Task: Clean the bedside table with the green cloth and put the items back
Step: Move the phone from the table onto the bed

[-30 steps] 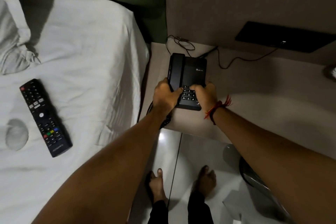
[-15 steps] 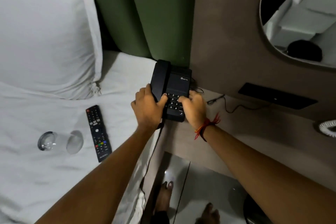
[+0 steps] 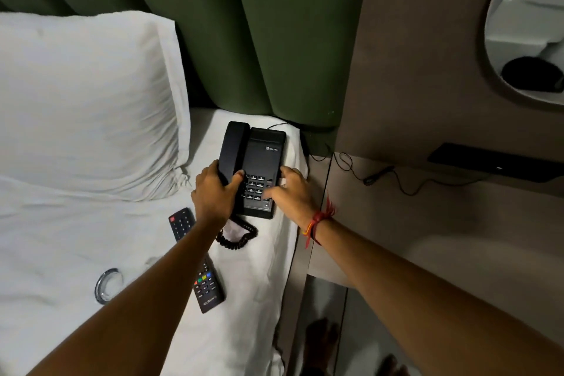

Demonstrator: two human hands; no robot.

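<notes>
Both hands had carried the black telephone [image 3: 254, 166] off the table [image 3: 427, 223] and over to the bed [image 3: 61, 238], where it now sat on the white sheet near the bed's right edge, just in front of the green padded headboard [image 3: 244, 40]. Half a second before, it had hung over the gap between bed and table.

A white pillow [image 3: 85, 101] lay at the head of the bed, left of the telephone. To the right, a brown wall panel [image 3: 412, 55] rose behind the pale table top, with a rounded mirror [image 3: 528, 24] set in it and a dark strip [image 3: 494, 162] lower down. A thin black cable [image 3: 381, 175] trailed across the back of the table.

The telephone's long axis ran from the person toward the headboard, keypad at the near end, handset cradled along its left side. Its coiled cord [image 3: 236, 236] looped on the sheet just below it.

The left hand [image 3: 215, 192] was closed around the handset side, thumb across the keypad edge. The right hand [image 3: 290, 192] rested loosely curled against the right side, fingers partly spread, a red thread band [image 3: 319, 218] on its wrist.

A black remote [image 3: 198, 262] lay lengthwise on the sheet under the left forearm, which hid its middle. A clear glass [image 3: 106, 284] lay on its side further left, apart from the remote.
</notes>
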